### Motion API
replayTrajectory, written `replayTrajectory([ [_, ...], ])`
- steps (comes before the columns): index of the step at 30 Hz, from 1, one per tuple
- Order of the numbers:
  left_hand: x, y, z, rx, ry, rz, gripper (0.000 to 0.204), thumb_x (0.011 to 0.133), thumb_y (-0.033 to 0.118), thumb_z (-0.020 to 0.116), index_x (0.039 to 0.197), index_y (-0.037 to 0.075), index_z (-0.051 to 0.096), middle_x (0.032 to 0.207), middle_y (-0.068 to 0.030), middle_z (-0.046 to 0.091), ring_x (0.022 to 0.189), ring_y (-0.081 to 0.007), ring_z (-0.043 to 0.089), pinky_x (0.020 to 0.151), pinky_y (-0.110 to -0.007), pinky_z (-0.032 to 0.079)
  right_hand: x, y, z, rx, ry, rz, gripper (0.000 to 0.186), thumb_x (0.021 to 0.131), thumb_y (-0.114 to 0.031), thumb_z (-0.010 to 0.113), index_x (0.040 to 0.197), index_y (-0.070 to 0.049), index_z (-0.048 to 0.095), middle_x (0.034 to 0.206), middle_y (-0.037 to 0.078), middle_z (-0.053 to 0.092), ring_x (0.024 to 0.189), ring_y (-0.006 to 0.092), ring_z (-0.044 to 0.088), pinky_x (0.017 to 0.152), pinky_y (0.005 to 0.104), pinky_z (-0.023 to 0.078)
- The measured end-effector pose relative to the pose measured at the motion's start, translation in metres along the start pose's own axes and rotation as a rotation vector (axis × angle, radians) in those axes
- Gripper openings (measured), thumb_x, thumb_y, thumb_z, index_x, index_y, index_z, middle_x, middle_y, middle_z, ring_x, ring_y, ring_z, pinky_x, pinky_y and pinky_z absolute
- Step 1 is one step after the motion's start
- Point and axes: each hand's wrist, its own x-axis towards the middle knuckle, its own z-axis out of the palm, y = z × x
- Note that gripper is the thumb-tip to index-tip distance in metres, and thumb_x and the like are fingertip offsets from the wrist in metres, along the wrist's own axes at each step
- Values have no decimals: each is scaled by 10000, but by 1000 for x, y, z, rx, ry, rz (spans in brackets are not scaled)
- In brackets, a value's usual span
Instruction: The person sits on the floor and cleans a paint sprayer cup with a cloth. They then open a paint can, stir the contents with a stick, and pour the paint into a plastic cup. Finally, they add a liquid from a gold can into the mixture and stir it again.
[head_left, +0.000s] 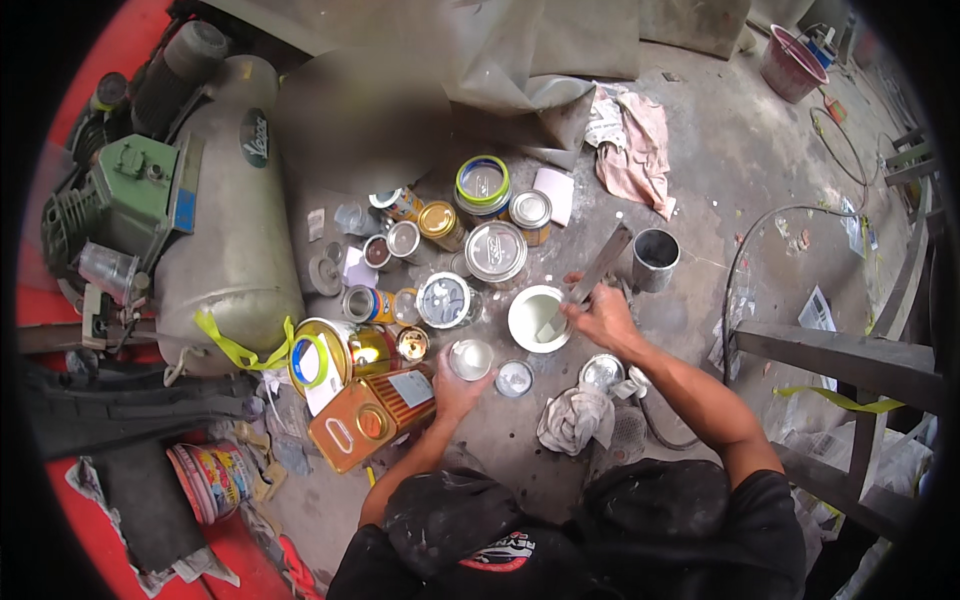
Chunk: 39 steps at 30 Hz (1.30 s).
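Observation:
My left hand (454,392) is wrapped round a small cup (471,357) with whitish contents. Just right of it, a round white tub (514,322) stands on the floor with pale liquid inside. My right hand (606,320) grips a long flat grey stirring stick (606,258), its lower end dipping into that tub and its upper end pointing away to the right. A small round lid or tin (515,378) lies between my hands, and a wide silver-lidded can (443,299) stands beyond my left hand. The fingertips of my right hand are partly hidden.
Several paint cans (495,251) crowd the floor ahead. An orange rectangular tin (362,425) lies by my left forearm, a crumpled rag (576,419) by my right. An open metal can (656,258) stands beyond my right hand. Left is a compressor tank (225,220); right, a metal frame (830,358).

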Motion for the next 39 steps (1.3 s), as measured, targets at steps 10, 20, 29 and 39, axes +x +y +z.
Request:
replayTrajectory([
  [10,-32,-14,9,-388,-51,-162,1117,668,282,923,1488,-69,250,1431,-255,438,1259,-330,551,997,-411,523,6,-7,-20,122,17,-16,328,904,-313,703,1050,-21,732,832,133,722,659,179,614,631,352,497],
  [20,-39,-42,7,-233,-78,-156,1093,702,262,902,1501,-67,233,1438,-253,413,1258,-333,536,1003,-416,527,9,-14,-41,64,-160,82,366,969,-333,633,1071,7,717,761,42,651,697,119,567,633,307,457],
  [29,-6,-29,20,-48,-106,-1,998,688,336,879,1451,-36,353,1378,-264,484,1291,-423,473,1091,-467,392,-6,-40,-41,118,-128,-33,293,932,-265,685,1066,-11,742,769,80,706,668,101,589,624,325,493],
  [39,-82,15,-28,26,-517,-97,443,863,320,758,1133,-12,645,932,-177,693,899,-343,692,856,-415,532,3,-14,-36,5,-113,-8,467,882,-373,653,813,86,696,575,241,545,507,298,577,536,435,458],
])
